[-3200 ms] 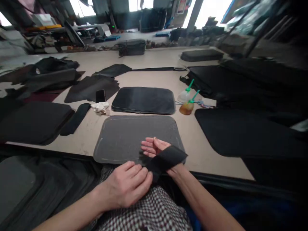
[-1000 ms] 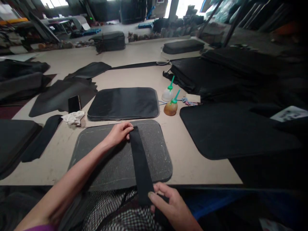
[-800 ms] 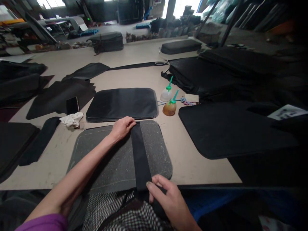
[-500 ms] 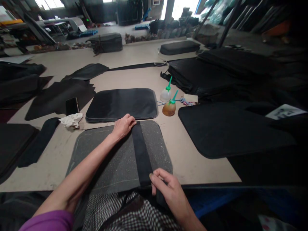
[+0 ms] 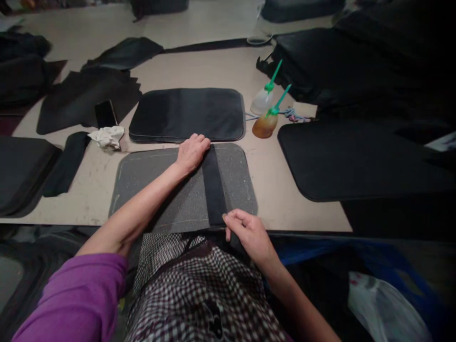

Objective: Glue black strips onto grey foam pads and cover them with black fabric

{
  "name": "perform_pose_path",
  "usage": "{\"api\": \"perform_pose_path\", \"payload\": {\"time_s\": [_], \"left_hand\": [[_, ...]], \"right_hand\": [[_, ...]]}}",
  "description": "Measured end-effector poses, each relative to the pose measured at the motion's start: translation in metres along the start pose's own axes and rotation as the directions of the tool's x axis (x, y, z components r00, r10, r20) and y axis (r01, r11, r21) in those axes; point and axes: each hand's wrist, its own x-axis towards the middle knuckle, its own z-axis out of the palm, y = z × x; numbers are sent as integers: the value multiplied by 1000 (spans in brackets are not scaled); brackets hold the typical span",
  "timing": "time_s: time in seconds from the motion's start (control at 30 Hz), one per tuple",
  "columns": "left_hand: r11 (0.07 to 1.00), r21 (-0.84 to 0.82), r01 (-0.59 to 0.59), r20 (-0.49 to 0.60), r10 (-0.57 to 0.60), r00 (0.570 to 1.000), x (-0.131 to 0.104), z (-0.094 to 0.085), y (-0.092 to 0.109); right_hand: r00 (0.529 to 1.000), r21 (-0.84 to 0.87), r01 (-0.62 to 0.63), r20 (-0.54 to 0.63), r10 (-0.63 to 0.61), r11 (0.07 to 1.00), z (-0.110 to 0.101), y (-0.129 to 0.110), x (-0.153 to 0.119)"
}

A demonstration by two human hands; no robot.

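A grey speckled panel (image 5: 171, 199) with rounded corners lies at the table's near edge. Across its right part runs a black strip (image 5: 214, 190), from the far edge to the near one. My left hand (image 5: 193, 151) has its fingers curled on the strip's far end. At the near end, my right hand (image 5: 245, 230) pinches the strip between thumb and fingers, just over the table edge. Just beyond the panel rests a stack of smooth black panels (image 5: 188, 114).
Two squeeze bottles, one clear (image 5: 262, 101) and one amber (image 5: 265, 126), stand right of the stack. A phone (image 5: 105, 114) and crumpled white tissue (image 5: 108, 137) lie left. Black panels (image 5: 356, 161) cover the right side; a folded black piece (image 5: 66, 166) lies left.
The view has tilted down, so the table sits higher in the picture and more of the checked apron shows. Both hands keep their places on the strip.
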Motion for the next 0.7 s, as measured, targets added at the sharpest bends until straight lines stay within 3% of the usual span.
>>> {"api": "perform_pose_path", "payload": {"time_s": [0.17,0.33,0.5,0.7], "left_hand": [[999,29,22,17,-22,1000,-11,-2,5],[999,19,-37,-36,38,999,-28,-4,6],[998,10,-57,-93,57,994,-38,0,7],[999,6,-51,-89,51,995,-39,-1,11]], "right_hand": [[1000,-77,-16,14,17,997,4,4,1],[997,-262,72,4,-73,963,5,3,5],[993,-526,104,9,-116,844,5,-1,10],[989,-754,87,-14,-148,651,14,-2,10]]}}
